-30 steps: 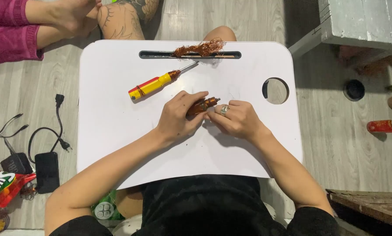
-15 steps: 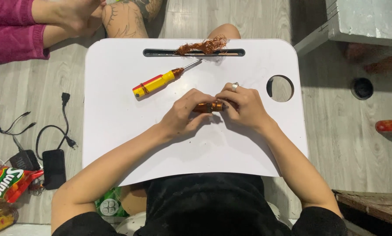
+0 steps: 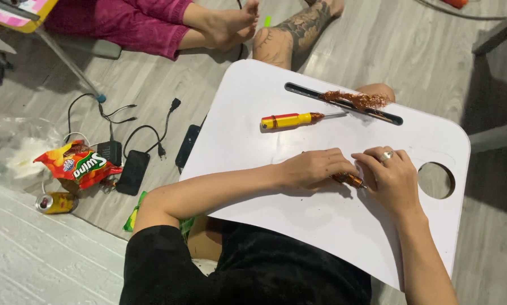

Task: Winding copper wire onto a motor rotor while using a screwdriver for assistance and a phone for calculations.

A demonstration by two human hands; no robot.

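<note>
Both hands meet on the white lap tray [image 3: 299, 226]: left hand [image 3: 313, 169] and right hand [image 3: 392, 178] pinch a small coppery coil [image 3: 348, 180] between them. Beyond lies a yellow screwdriver [image 3: 290, 120]. Left of the tray (on the floor) sit a crumpled red snack bag [image 3: 78, 164] and a yellow can [image 3: 55, 203].

— How much of the copper-wound part [image 3: 348, 180] shows?

— Only a short stretch between the fingers; the left hand [image 3: 313, 169] covers 1 end, the right hand [image 3: 392, 178] the other.

— And the grip?

— Fingertips curl under, so the contact is hidden. The right forearm runs off the bottom edge, below the fingers.
</note>
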